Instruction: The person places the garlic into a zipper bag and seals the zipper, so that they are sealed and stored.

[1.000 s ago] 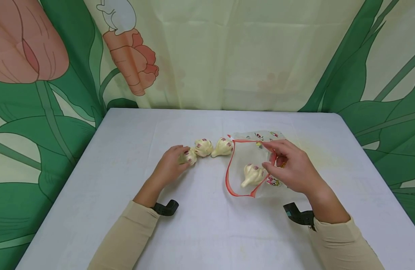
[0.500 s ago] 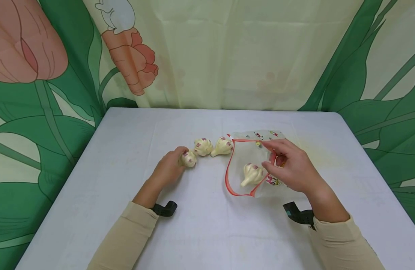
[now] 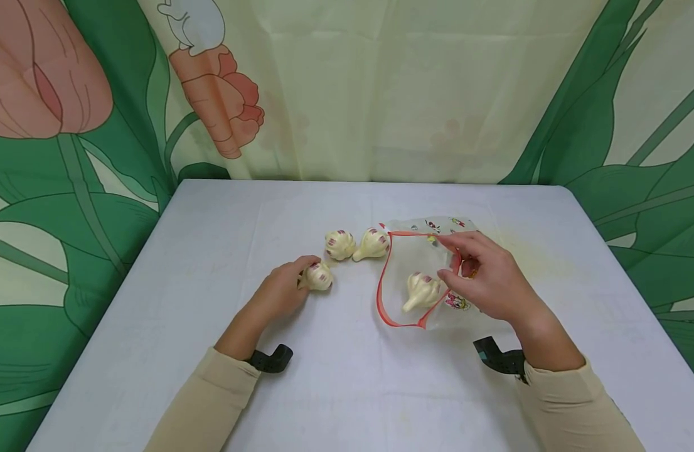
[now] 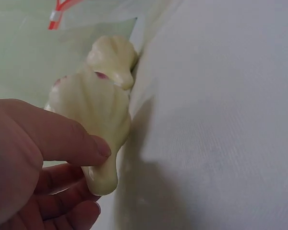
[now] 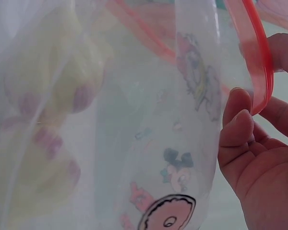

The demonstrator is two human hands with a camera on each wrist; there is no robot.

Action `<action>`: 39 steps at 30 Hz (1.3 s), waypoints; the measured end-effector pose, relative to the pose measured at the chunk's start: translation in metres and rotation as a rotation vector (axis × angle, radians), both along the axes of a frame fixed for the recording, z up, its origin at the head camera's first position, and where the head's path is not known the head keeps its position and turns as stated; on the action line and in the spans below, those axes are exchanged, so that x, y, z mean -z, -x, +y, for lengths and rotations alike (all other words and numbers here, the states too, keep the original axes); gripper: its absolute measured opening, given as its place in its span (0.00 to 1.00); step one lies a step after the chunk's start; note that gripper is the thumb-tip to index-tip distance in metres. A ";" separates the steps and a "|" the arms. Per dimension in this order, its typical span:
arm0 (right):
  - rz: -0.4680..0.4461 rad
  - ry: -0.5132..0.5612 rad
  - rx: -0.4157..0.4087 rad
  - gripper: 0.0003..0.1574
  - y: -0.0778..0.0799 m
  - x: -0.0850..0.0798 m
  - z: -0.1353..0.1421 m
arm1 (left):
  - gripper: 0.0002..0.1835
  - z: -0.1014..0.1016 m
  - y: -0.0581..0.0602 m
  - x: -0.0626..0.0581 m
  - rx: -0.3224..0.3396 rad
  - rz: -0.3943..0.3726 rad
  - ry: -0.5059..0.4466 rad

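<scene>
My left hand (image 3: 280, 289) pinches a cream garlic bulb (image 3: 319, 276) with purplish patches. In the left wrist view, the thumb lies across the neck of this garlic bulb (image 4: 93, 115), and a second bulb (image 4: 114, 57) shows behind it. Two more garlic bulbs, one rounded (image 3: 340, 245) and one with its neck towards me (image 3: 372, 243), sit farther back. My right hand (image 3: 485, 273) grips the red-edged mouth of a clear plastic bag (image 3: 406, 326), holding it wide. A garlic bulb (image 3: 423, 290) appears within that mouth. Cartoon prints mark the bag (image 5: 134, 120) in the right wrist view.
A white cloth covers the table (image 3: 347, 389). Behind its far edge hangs a curtain (image 3: 415, 94) printed with leaves, a tulip and a carrot. Black straps with camera mounts (image 3: 272, 359) are on both wrists.
My left hand has drawn its garlic bulb towards me, away from the two bulbs behind. My right hand and the bag stay in place.
</scene>
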State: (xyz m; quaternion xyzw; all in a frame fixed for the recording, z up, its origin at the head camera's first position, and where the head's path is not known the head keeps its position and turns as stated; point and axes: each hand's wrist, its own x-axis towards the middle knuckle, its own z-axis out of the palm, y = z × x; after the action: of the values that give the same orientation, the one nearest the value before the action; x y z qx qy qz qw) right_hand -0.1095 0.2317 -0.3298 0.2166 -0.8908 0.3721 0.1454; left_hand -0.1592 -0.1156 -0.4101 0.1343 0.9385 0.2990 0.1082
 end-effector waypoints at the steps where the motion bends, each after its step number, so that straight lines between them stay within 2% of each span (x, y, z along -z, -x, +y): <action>1: 0.000 0.001 -0.001 0.32 0.000 0.000 0.000 | 0.31 0.001 -0.002 -0.001 0.012 0.001 -0.002; 11: -0.004 -0.007 0.005 0.32 0.000 -0.001 0.000 | 0.34 0.005 -0.015 -0.020 0.064 -0.014 -0.068; 16: 0.006 -0.006 0.002 0.31 0.000 0.000 0.000 | 0.31 0.009 -0.022 -0.032 0.096 0.017 -0.084; 23: 0.009 -0.004 0.006 0.31 0.000 -0.001 -0.001 | 0.26 0.021 -0.033 -0.046 0.140 0.079 -0.159; 27: 0.011 -0.003 0.005 0.31 0.001 0.000 -0.001 | 0.22 0.031 -0.037 -0.049 0.176 0.106 -0.179; 31: 0.011 -0.002 0.004 0.31 0.001 0.000 -0.001 | 0.19 0.042 -0.039 -0.050 0.215 0.097 -0.169; 35: 0.006 -0.005 0.006 0.31 0.001 -0.001 -0.001 | 0.17 0.052 -0.040 -0.049 0.251 0.090 -0.141; 39: 0.001 -0.015 0.012 0.31 0.001 -0.001 -0.001 | 0.14 0.059 -0.041 -0.047 0.287 0.120 -0.140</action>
State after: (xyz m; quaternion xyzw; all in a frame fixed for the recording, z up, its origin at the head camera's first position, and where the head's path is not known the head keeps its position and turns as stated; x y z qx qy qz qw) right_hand -0.1106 0.2304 -0.3284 0.2126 -0.8948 0.3642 0.1465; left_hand -0.1182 -0.0564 -0.3632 0.2918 0.8914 0.3364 0.0840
